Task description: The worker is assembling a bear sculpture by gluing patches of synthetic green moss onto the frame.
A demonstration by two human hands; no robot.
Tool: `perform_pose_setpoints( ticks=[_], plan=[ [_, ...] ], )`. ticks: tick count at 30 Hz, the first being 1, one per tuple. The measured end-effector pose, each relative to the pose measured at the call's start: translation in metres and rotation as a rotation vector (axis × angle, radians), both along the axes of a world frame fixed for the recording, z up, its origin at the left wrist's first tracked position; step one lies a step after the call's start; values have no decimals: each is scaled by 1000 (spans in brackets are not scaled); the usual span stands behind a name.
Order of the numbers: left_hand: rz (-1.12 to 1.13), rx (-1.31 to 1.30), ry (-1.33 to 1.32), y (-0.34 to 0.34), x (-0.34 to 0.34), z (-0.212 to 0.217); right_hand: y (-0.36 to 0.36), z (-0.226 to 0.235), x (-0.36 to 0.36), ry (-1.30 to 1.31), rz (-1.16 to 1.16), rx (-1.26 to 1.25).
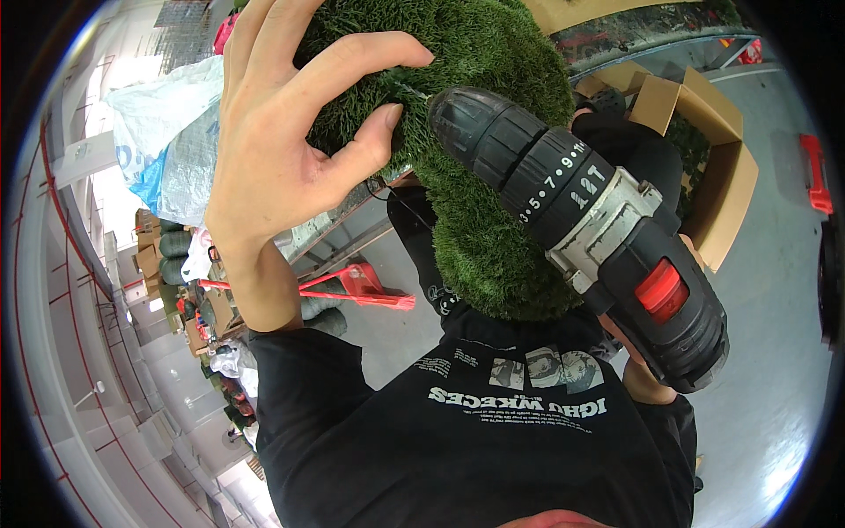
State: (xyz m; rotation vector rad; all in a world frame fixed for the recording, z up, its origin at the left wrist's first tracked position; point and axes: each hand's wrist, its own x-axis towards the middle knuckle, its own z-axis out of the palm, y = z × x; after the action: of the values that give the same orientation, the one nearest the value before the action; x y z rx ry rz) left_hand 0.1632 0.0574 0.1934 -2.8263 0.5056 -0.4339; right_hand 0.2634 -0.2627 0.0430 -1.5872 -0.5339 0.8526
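My left hand (282,141) is raised at the upper left. Its thumb and fingers pinch the edge of a rounded shape covered in green artificial turf (493,202). A black cordless drill (585,224) with a grey collar and a red switch comes in from the lower right. Its chuck tip touches the turf just right of my left thumb. My right hand (645,380) grips the drill's handle from below and is mostly hidden behind the tool. My black printed shirt fills the lower middle.
An open cardboard box (722,185) with green material inside stands at the right on the grey floor. A red tool (815,173) lies at the far right. A red metal frame (356,289) and white and blue plastic bags (167,132) are at the left.
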Motion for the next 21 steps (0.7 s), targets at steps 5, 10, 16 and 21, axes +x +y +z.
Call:
perform_pose_setpoints(
  ticks=[5, 10, 16, 21],
  plan=[
    [3, -44, -20, 0, 1, -2, 1, 4, 7, -17, 44, -17],
    [25, -18, -5, -10, 5, -1, 1, 7, 12, -35, 73, -41],
    [-15, -207, -13, 32, 10, 39, -1, 14, 17, -55, 117, -60],
    [195, -537, -24, 44, 48, 21, -2, 18, 20, -81, 152, -87]
  ],
)
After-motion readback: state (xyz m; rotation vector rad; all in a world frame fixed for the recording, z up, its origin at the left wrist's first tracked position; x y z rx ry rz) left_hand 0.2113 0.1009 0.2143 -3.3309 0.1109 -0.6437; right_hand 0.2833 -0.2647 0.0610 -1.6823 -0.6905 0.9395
